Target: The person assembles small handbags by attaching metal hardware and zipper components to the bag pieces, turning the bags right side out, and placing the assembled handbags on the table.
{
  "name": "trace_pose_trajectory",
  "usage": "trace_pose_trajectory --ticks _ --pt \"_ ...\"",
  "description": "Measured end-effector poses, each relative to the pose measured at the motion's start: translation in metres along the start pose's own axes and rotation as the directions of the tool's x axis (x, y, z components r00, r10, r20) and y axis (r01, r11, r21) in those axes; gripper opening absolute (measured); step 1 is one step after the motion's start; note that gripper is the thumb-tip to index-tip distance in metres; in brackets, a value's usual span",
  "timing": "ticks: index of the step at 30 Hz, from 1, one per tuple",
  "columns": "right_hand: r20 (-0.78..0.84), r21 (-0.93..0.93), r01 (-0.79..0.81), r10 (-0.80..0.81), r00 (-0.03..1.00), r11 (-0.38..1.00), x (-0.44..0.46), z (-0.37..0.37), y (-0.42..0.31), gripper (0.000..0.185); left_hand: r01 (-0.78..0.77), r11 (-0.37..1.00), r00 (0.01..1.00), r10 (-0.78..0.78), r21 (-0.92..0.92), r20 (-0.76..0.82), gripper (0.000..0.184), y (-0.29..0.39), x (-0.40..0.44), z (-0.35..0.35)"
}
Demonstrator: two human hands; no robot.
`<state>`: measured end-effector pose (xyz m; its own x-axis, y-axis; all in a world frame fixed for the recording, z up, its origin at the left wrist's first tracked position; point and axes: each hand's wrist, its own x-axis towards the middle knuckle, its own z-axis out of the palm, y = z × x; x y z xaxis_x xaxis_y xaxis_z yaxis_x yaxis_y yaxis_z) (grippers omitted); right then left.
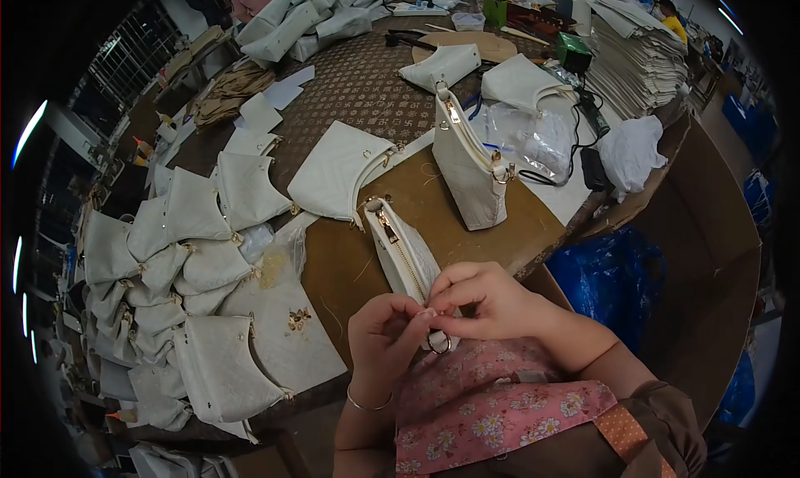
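Note:
A white handbag (403, 257) with a gold zipper (409, 265) lies lengthwise in front of me, its near end close to my body. My left hand (385, 336) and my right hand (486, 301) meet over that near end, fingertips pinched together. Whatever small piece sits between the fingertips is too hidden to name. Just below them shows a metal ring (438, 341) at the bag's end. Beyond, a second white bag (471, 174) stands upright, and another white bag (337, 168) lies flat to its left.
Many white bags (218, 368) are piled along the left. Small gold fittings (298, 319) lie on a pale sheet. At the right are a white plastic bag (631, 153), an open carton (708, 220) with blue plastic (607, 278), and a stack of pale pieces (637, 57).

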<state>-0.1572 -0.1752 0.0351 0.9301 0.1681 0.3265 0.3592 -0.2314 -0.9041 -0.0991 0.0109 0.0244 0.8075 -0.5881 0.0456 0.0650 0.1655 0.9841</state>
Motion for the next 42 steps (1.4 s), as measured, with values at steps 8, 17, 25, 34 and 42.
trace_pose_trajectory --ticks 8,17,25,34,42 --pt "0.022 -0.074 0.139 -0.137 0.990 0.988 0.003 0.003 0.009 0.013 0.026 1.000 0.982 -0.028 0.012 0.186 0.018 0.014 0.003 -0.016" --pt "0.064 0.244 0.066 -0.084 0.994 0.967 -0.006 0.005 0.031 0.014 0.047 0.986 0.987 -0.070 0.160 0.146 0.016 0.012 -0.003 -0.016" --pt "0.103 0.226 0.010 -0.034 0.994 0.974 -0.001 0.003 0.027 0.010 0.103 0.977 0.992 -0.115 0.187 0.057 0.011 0.008 -0.007 -0.010" --pt "-0.028 0.182 0.043 -0.039 0.999 0.982 -0.003 0.018 0.024 0.006 0.107 0.991 0.994 -0.110 -0.082 -0.028 0.017 0.015 -0.014 -0.033" --pt "0.019 0.234 -0.082 0.080 0.997 0.969 -0.002 0.018 0.017 0.006 0.425 0.578 0.705 0.272 0.697 -0.655 0.028 -0.086 -0.053 -0.191"
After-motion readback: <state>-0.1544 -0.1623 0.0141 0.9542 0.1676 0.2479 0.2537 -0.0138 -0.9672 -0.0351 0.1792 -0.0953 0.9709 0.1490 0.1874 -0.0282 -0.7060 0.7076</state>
